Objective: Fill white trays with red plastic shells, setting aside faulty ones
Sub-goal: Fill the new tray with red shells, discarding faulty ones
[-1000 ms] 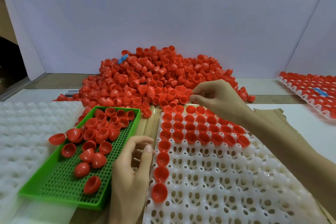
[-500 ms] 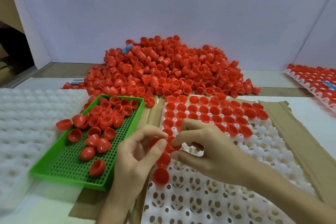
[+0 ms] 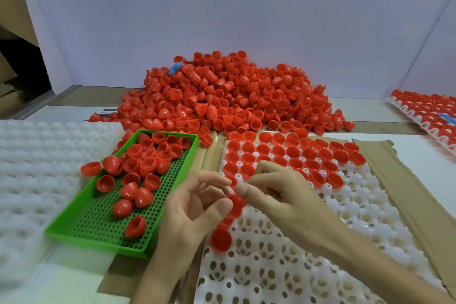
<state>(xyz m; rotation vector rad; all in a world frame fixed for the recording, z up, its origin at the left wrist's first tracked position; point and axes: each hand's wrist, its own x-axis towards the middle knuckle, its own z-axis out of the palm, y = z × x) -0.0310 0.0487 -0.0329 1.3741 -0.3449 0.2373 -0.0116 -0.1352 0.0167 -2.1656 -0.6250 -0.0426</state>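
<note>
Shells (image 3: 278, 155) fill roughly the far four rows of the white tray (image 3: 333, 242) and a few pockets down its left edge; most near pockets are open, leaving free room to set more down. One blurred shell (image 3: 236, 203) hangs above that left edge, pinched in the grip of both the left hand (image 3: 192, 212) and the right hand (image 3: 286, 205), probably for checking. The green tray (image 3: 98, 227), just beside, holds many rejects with floor to spare. A large heap (image 3: 234, 101) touching the white tray's far edge awaits sorting, so much remains.
</note>
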